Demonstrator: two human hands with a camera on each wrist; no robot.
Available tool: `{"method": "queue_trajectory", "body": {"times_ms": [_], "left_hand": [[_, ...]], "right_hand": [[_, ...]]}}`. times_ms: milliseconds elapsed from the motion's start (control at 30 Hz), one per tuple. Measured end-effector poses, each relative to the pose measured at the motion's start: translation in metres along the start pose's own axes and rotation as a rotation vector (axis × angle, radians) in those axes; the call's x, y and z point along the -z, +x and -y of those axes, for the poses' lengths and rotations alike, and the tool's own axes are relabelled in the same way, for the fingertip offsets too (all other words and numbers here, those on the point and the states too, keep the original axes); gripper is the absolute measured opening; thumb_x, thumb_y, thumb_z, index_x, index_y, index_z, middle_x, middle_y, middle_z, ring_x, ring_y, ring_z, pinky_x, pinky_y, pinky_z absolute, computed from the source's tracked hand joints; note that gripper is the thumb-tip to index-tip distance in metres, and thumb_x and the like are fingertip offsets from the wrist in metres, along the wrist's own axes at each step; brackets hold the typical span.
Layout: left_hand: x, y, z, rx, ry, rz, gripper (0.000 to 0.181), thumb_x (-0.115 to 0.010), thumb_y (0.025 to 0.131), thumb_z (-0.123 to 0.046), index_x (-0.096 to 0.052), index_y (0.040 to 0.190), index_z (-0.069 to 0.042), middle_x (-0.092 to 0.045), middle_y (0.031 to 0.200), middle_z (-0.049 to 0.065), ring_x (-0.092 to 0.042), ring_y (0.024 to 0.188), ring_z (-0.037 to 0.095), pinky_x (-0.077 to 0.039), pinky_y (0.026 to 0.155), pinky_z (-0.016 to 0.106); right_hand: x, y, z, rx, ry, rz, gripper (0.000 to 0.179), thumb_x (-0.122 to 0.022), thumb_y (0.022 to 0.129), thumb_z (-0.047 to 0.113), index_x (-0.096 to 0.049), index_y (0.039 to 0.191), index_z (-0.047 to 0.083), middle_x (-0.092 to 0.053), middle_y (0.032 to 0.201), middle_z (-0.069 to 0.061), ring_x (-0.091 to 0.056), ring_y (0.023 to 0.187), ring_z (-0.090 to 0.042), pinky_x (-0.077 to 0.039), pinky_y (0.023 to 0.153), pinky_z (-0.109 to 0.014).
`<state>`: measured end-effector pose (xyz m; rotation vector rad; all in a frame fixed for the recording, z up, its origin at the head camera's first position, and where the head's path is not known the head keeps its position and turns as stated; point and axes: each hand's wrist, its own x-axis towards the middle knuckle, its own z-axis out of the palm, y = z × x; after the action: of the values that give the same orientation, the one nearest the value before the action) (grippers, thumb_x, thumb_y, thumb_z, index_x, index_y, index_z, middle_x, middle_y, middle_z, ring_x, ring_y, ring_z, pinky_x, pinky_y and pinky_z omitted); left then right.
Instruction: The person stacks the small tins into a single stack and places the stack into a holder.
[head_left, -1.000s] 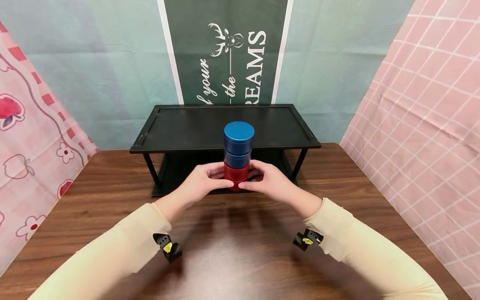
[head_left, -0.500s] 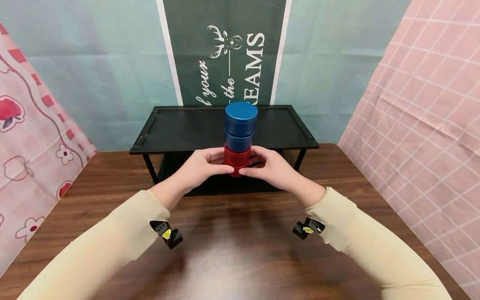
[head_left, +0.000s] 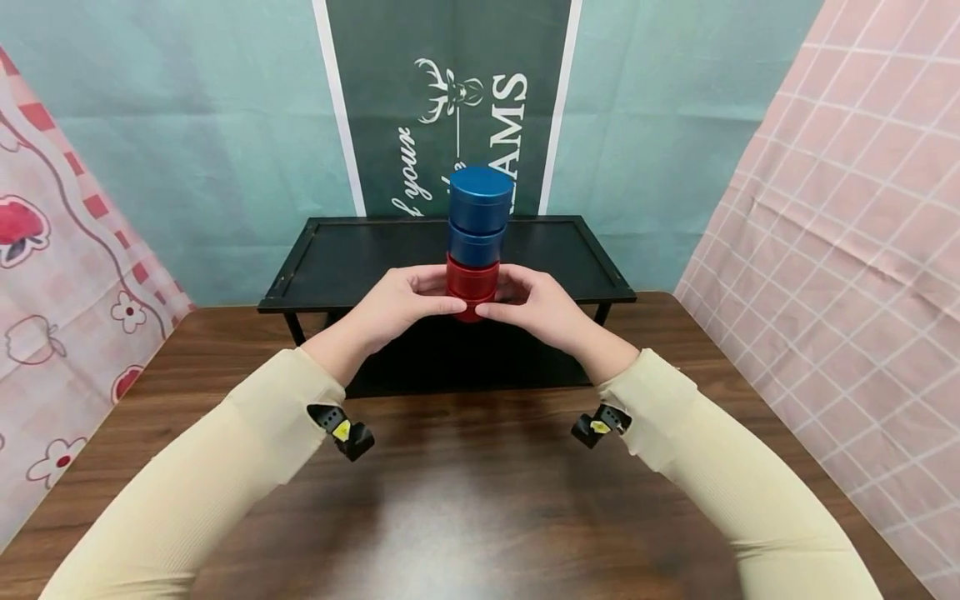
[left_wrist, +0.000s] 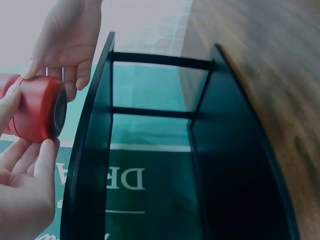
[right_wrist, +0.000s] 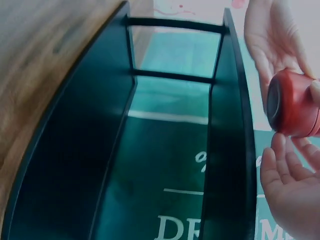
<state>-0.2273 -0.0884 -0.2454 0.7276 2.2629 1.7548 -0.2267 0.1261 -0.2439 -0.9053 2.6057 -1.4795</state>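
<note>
A blue metal canister (head_left: 480, 208) stands upright on top of a red metal canister (head_left: 472, 283), and the pair is held up as one stack. My left hand (head_left: 393, 308) grips the red canister from the left, its thumb across the lower front and its fingers around the side. Opposite it, my right hand (head_left: 547, 310) grips the same canister from the right, the two thumb tips close together. In the left wrist view the dark round base of the red canister (left_wrist: 37, 107) shows, raised above the top board of a black two-tier shelf (head_left: 337, 267).
The shelf's lower board (head_left: 465, 367) lies under the raised hands. Brown wood tabletop (head_left: 450, 500) extends in front. A teal cloth (head_left: 225, 150) with a dark printed panel hangs behind, with pink cloths (head_left: 847, 250) at both sides.
Both hands have lifted the blue and red stack from in front of the lower board to the level of the shelf's top board. The grip on the red canister has stayed the same.
</note>
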Motion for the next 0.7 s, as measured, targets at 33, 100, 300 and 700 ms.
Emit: {"method": "queue_trajectory", "body": {"times_ms": [33,100,300,700], "left_hand": [[0.002,0.003,0.0,0.004,0.009,-0.004,0.051,-0.066,0.07,-0.036,-0.05,0.117,-0.024,-0.056,0.109,-0.006,-0.05,0.1,0.008,-0.035,0.09,0.038],[0.006,0.008,0.0,0.01,0.028,-0.01,0.052,-0.066,0.07,-0.037,-0.05,0.117,-0.025,-0.055,0.109,-0.007,-0.049,0.1,0.007,-0.034,0.09,0.038],[0.016,0.016,-0.003,0.047,0.047,-0.006,0.052,-0.065,0.072,-0.035,-0.049,0.12,-0.024,-0.054,0.112,-0.006,-0.047,0.103,0.008,-0.034,0.09,0.036],[0.024,0.04,0.009,0.052,-0.038,-0.027,0.055,-0.067,0.07,-0.03,-0.048,0.12,-0.018,-0.054,0.112,-0.002,-0.049,0.101,0.009,-0.038,0.087,0.031]], "right_hand": [[0.001,0.003,-0.003,0.005,0.003,-0.001,0.049,-0.062,0.074,0.039,-0.049,0.116,0.018,-0.055,0.104,0.007,-0.052,0.091,-0.01,-0.044,0.078,-0.029],[0.002,0.009,-0.007,0.011,0.011,-0.004,0.049,-0.061,0.074,0.039,-0.049,0.116,0.018,-0.055,0.105,0.006,-0.052,0.092,-0.009,-0.044,0.079,-0.029],[0.004,0.028,-0.017,0.005,-0.006,-0.003,0.051,-0.06,0.074,0.043,-0.048,0.118,0.02,-0.054,0.107,0.008,-0.051,0.093,-0.007,-0.043,0.08,-0.028],[0.01,0.037,0.0,-0.06,0.017,0.021,0.048,-0.06,0.079,0.028,-0.045,0.121,0.009,-0.05,0.115,-0.005,-0.051,0.095,-0.019,-0.044,0.079,-0.032]]}}
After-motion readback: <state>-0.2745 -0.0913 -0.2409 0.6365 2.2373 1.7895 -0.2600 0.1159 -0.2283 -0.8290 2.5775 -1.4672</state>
